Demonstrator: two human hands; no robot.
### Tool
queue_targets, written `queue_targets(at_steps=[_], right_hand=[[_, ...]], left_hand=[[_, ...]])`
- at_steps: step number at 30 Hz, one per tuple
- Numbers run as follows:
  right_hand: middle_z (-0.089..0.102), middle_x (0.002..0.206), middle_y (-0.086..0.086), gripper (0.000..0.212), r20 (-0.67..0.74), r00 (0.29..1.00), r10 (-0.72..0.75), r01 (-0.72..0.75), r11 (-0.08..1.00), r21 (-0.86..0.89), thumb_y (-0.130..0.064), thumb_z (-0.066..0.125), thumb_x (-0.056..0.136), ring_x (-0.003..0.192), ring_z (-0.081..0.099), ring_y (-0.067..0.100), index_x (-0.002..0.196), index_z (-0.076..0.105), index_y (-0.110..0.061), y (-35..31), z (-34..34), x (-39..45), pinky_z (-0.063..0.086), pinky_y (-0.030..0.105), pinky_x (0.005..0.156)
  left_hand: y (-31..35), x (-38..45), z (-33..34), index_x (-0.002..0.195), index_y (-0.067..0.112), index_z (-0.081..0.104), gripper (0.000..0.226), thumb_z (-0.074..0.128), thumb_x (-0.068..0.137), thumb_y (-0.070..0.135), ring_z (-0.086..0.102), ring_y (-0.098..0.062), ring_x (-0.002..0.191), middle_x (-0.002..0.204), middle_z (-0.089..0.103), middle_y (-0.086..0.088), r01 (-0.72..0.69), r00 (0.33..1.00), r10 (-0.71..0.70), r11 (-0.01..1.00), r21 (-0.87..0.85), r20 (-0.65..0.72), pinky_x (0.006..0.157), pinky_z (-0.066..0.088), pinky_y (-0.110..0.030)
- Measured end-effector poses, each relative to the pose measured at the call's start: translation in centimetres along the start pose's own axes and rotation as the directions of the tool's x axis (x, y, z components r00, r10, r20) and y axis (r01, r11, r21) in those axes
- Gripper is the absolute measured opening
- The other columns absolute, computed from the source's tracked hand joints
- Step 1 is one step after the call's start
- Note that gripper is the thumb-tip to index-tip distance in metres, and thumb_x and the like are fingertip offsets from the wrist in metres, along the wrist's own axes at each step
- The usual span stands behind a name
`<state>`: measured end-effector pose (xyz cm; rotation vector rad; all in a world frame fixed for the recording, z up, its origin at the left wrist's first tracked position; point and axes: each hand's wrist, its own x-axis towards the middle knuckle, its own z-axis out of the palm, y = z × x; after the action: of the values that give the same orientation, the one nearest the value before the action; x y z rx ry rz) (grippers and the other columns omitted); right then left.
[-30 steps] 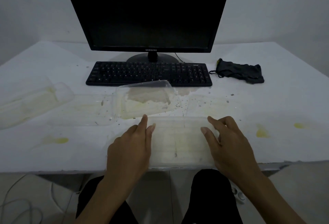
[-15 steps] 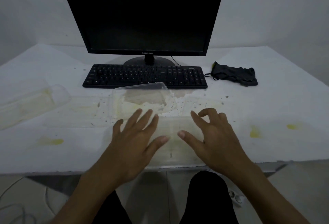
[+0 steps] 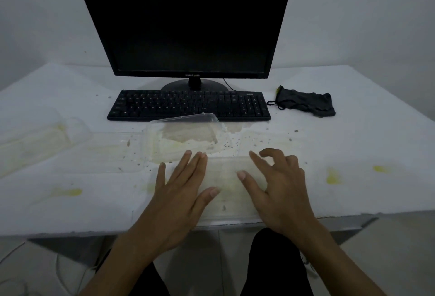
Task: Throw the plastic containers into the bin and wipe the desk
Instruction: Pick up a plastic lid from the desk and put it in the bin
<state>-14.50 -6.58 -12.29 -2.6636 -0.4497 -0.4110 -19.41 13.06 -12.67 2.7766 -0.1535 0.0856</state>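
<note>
A clear plastic container [image 3: 226,192] lies flat at the desk's front edge, smeared inside. My left hand [image 3: 179,192] rests over its left side with fingers spread. My right hand [image 3: 275,187] hovers over its right side, fingers apart and curled. Neither hand grips it. Behind it a second clear container [image 3: 186,138] with white residue sits tilted in front of the keyboard. A third clear container [image 3: 35,140] lies at the far left. A flat clear lid [image 3: 103,152] lies between those two. The white desk [image 3: 353,154] carries yellow stains and crumbs.
A black keyboard [image 3: 188,106] and a black monitor [image 3: 186,22] stand at the back centre. A dark grey cloth [image 3: 308,104] lies to the right of the keyboard. Yellow spots [image 3: 333,177] mark the desk's right side. Cables run along the floor at the lower left.
Both hands have let go of the near container's sides and moved over its top, with fingers spread. The container has stayed in place.
</note>
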Motion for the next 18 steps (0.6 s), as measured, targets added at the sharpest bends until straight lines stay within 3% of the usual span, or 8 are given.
queue_targets(at_steps=[2, 4, 7, 9, 12, 15, 18], right_hand=[[0.048, 0.121, -0.005, 0.055, -0.029, 0.986, 0.162, -0.151, 0.962, 0.226, -0.056, 0.043, 0.088, 0.107, 0.044, 0.015, 0.13, 0.051, -0.022, 0.2, -0.3, -0.5, 0.042, 0.031, 0.085], [0.057, 0.111, -0.003, 0.046, -0.056, 0.952, 0.3, -0.266, 0.907, 0.326, -0.046, 0.051, 0.088, 0.095, 0.055, 0.016, 0.125, 0.055, -0.019, 0.6, -0.7, -0.9, 0.049, 0.033, 0.082], [0.068, 0.1, 0.002, 0.035, -0.009, 0.924, 0.383, -0.348, 0.848, 0.399, -0.036, 0.056, 0.088, 0.082, 0.059, 0.014, 0.114, 0.064, -0.014, 1.0, -1.2, -1.3, 0.047, 0.028, 0.079], [0.067, 0.093, 0.0, 0.032, 0.02, 0.925, 0.38, -0.349, 0.826, 0.444, -0.03, 0.059, 0.087, 0.077, 0.058, 0.01, 0.114, 0.065, -0.013, 0.9, -1.5, -1.4, 0.043, 0.022, 0.074], [0.06, 0.083, -0.01, 0.03, 0.039, 0.928, 0.371, -0.333, 0.774, 0.539, -0.025, 0.064, 0.085, 0.074, 0.056, -0.002, 0.112, 0.066, -0.013, 0.4, -1.9, -1.3, 0.04, 0.013, 0.063], [0.062, 0.085, -0.013, 0.027, 0.076, 0.927, 0.367, -0.312, 0.645, 0.697, -0.02, 0.067, 0.083, 0.077, 0.059, 0.001, 0.109, 0.067, -0.014, -0.8, -2.4, -0.8, 0.044, 0.017, 0.062], [0.065, 0.103, -0.004, 0.036, 0.163, 0.938, 0.304, -0.307, 0.521, 0.797, -0.017, 0.067, 0.083, 0.09, 0.063, 0.011, 0.119, 0.062, -0.018, -2.5, -2.4, 0.1, 0.049, 0.028, 0.072]], left_hand=[[0.5, -0.7, -0.1, 0.142, 0.037, -0.007, 0.072, 0.002, 0.08, 0.071, -0.018, 0.003, 0.138, 0.152, -0.011, 0.019, 0.065, 0.99, -0.086, 0.982, -0.179, -0.11, 0.115, -0.006, -0.032], [1.0, -1.4, -0.4, 0.146, 0.029, 0.019, 0.063, 0.022, 0.091, 0.06, 0.011, -0.01, 0.139, 0.151, 0.019, 0.01, 0.135, 0.942, -0.216, 0.945, -0.299, -0.256, 0.113, 0.015, -0.031], [1.4, -2.1, -0.7, 0.136, 0.024, 0.043, 0.044, 0.04, 0.094, 0.036, 0.052, -0.014, 0.109, 0.121, 0.056, 0.003, 0.192, 0.891, -0.343, 0.879, -0.437, -0.298, 0.095, 0.044, -0.03], [1.6, -2.2, -0.9, 0.13, 0.027, 0.049, 0.036, 0.044, 0.095, 0.026, 0.059, -0.011, 0.094, 0.108, 0.06, 0.006, 0.186, 0.888, -0.365, 0.843, -0.505, -0.281, 0.081, 0.049, -0.023], [1.2, -2.4, -1.6, 0.125, 0.031, 0.053, 0.034, 0.048, 0.095, 0.017, 0.06, -0.008, 0.086, 0.109, 0.06, 0.007, 0.158, 0.856, -0.408, 0.79, -0.592, -0.317, 0.069, 0.046, -0.016], [0.6, -2.8, -3.0, 0.123, 0.034, 0.053, 0.036, 0.05, 0.093, 0.014, 0.061, -0.008, 0.084, 0.111, 0.061, 0.009, 0.12, 0.808, -0.46, 0.74, -0.662, -0.368, 0.069, 0.055, -0.033], [-0.4, -3.7, -4.5, 0.122, 0.036, 0.054, 0.037, 0.051, 0.093, 0.012, 0.063, -0.018, 0.086, 0.111, 0.064, 0.009, 0.065, 0.751, -0.498, 0.709, -0.702, -0.434, 0.072, 0.055, -0.05]])
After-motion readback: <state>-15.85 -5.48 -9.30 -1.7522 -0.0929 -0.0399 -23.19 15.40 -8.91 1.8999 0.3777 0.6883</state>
